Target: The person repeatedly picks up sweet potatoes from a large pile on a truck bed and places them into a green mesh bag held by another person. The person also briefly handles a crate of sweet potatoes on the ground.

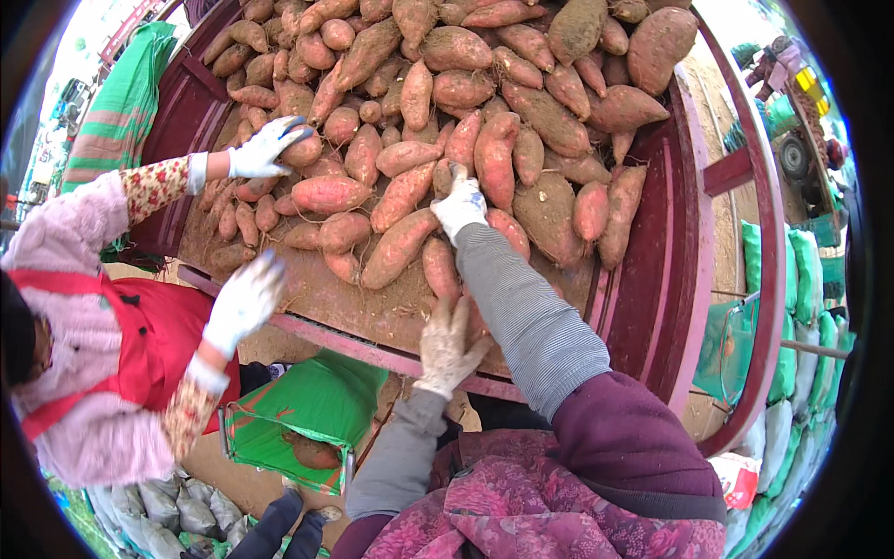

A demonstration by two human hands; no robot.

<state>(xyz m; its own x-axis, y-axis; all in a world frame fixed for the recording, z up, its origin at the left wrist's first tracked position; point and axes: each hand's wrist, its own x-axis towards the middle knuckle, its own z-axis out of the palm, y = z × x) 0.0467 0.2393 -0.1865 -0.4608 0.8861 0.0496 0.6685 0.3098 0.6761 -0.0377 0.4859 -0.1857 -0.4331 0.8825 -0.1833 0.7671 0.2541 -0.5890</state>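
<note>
Many pink and brown sweet potatoes (400, 191) lie heaped on a dark red trailer bed (638, 289). My right hand (461, 205), in a white glove, reaches into the middle of the heap, its fingers closed on a small brown sweet potato (443, 172). My left hand (445, 345), in a soiled glove, is at the bed's near edge with fingers spread, just below a pink sweet potato (440, 265); the palm's underside is hidden.
At left, a co-worker (84, 326) in a red apron reaches toward the heap with gloved hands. A green sack (307, 401) on a frame hangs below the near edge. Stacked sacks (805, 279) and a red rail (759, 186) stand at right.
</note>
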